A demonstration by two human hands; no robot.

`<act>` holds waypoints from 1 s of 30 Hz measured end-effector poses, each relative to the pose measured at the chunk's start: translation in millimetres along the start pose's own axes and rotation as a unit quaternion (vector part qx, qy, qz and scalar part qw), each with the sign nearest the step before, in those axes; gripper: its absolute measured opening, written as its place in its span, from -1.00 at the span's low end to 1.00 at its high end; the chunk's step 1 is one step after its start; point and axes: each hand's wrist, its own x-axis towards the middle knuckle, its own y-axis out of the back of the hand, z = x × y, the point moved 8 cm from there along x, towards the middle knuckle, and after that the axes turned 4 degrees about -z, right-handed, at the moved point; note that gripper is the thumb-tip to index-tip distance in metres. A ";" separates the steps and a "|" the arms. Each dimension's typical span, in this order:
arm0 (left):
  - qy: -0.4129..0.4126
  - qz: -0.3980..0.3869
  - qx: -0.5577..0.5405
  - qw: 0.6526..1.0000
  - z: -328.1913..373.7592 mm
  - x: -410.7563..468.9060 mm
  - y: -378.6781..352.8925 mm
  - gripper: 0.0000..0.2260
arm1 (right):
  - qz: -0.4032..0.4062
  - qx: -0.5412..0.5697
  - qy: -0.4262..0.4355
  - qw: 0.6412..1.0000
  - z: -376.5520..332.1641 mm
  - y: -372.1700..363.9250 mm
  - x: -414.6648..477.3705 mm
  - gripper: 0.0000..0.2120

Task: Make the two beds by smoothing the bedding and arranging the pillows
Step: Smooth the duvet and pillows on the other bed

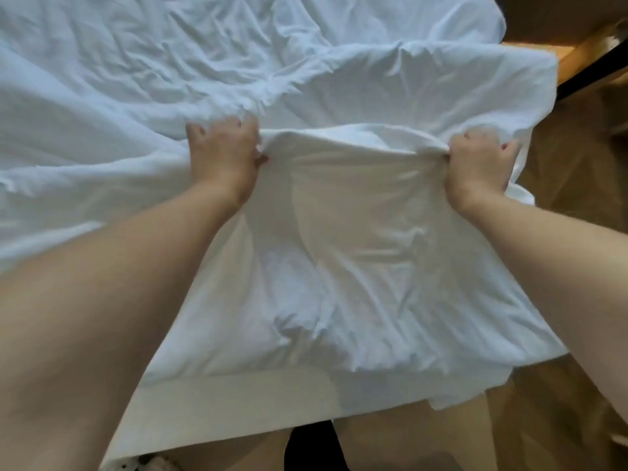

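Two hands, your left hand point(224, 158) and right hand point(479, 164), clutch the pillow point(339, 266) by its top edge, hanging before your legs point(407, 440). You look mid pillow-arranging; next, lay it flat on the rumpled sheet point(136, 79) beyond.

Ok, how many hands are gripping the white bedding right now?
2. The left hand grips the raised fold of the white bedding at its left end; the right hand grips its right end. Neither is hidden.

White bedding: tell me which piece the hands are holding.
The pillow, gripped at its top edge by the left hand and right hand; the rumpled sheet lies spread on the mattress.
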 end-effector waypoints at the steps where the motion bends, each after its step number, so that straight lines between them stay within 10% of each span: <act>1: 0.033 0.011 0.013 0.999 -6.5 8.8 6.8 -0.52 | 0.014 0.025 -0.005 1.000 -10.6 11.6 15.1 -0.68; 4: 0.029 -0.027 0.064 0.997 5.4 3.9 -14.1 -0.19 | -0.047 0.082 -0.016 0.995 -37.9 -7.2 10.5 -0.42; 10: -0.023 -0.163 0.037 0.986 16.4 -55.7 -129.3 -0.17 | -0.277 0.123 -0.020 0.953 -45.4 -151.8 -91.3 -0.35; 15: -0.057 -0.164 0.018 0.985 28.3 -80.2 -140.7 -0.27 | -0.216 0.155 0.000 0.964 -19.2 -144.6 -89.5 -0.46; 20: -0.136 -0.264 0.028 0.954 58.7 -132.2 -150.4 -0.12 | -0.212 0.157 -0.211 0.941 66.0 -142.2 -123.6 -0.42; 23: -0.164 -0.312 0.055 0.934 73.3 -158.7 -159.8 -0.05 | -0.233 0.222 -0.395 0.861 106.3 -160.2 -166.9 -0.29; 27: -0.230 -0.333 0.087 0.910 88.5 -208.2 -161.6 0.02 | -0.197 0.396 -0.657 0.611 121.6 -201.9 -243.8 0.15; 30: -0.268 -0.311 0.117 0.904 67.0 -249.3 -160.7 0.12 | -0.165 0.503 -0.681 0.505 106.9 -218.4 -269.0 0.36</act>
